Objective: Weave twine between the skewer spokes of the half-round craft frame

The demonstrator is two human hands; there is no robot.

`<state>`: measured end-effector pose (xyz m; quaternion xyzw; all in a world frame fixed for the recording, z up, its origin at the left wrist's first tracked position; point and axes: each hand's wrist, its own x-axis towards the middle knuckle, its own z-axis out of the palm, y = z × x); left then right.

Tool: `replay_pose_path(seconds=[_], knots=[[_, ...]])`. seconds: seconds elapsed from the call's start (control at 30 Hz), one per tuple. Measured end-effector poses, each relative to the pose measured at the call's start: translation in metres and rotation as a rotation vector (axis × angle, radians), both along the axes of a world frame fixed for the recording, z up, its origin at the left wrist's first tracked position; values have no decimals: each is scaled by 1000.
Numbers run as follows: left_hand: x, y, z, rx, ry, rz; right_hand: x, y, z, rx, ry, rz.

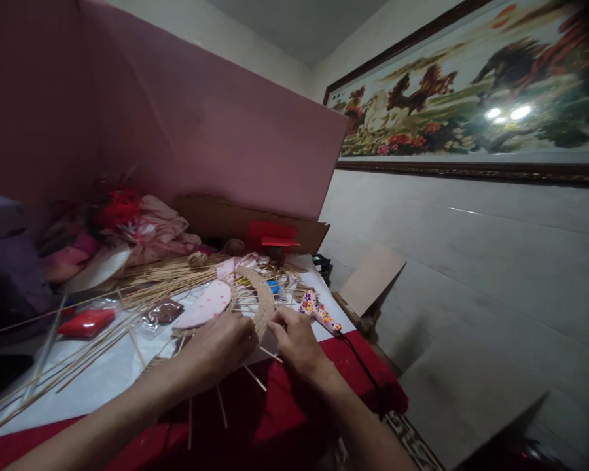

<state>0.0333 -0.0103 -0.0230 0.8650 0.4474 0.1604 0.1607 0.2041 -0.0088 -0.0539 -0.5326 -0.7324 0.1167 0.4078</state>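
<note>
In the head view a round woven straw piece point(264, 291) lies at the table's front edge, with thin sticks poking out from its rim. A light pink dotted cloth oval point(209, 303) covers part of its inside. My left hand point(226, 343) is closed at the near side of the woven band, knuckles up, its fingertips partly hidden. My right hand point(297, 340) pinches the band's right edge with thumb and forefinger. Whether a strand runs between the fingers is too small to tell. Right of the piece lies a flower-patterned glue gun point(320, 312) with a black cord.
Long thin reed sticks point(161, 275) lie across the table's left half. A red packet point(86, 322) and a brown packet point(163, 312) rest among them. Bunched pink fabric point(160, 226) is piled at the back left. A cardboard strip point(206, 212) stands behind. The table has a red cloth edge point(368, 366).
</note>
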Motion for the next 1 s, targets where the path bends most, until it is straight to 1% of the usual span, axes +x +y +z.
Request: replay_pose_path(seconds=[0.1, 0.27, 0.4, 0.73, 0.83, 1.0], knots=[[4, 6, -10, 73, 33, 33, 2, 0, -11, -41, 51, -23], [6, 12, -30, 121, -25, 78, 6, 1, -25, -84, 81, -24], [9, 12, -38, 165, -48, 77, 7, 0, -29, -63, 50, -40], [7, 14, -45, 151, -32, 90, 3, -5, -32, -52, 24, -64], [7, 12, -41, 132, -17, 87, 2, -6, -31, -77, 46, -77], [8, 9, -29, 49, 40, 59, 2, -6, -30, -99, 82, -82]])
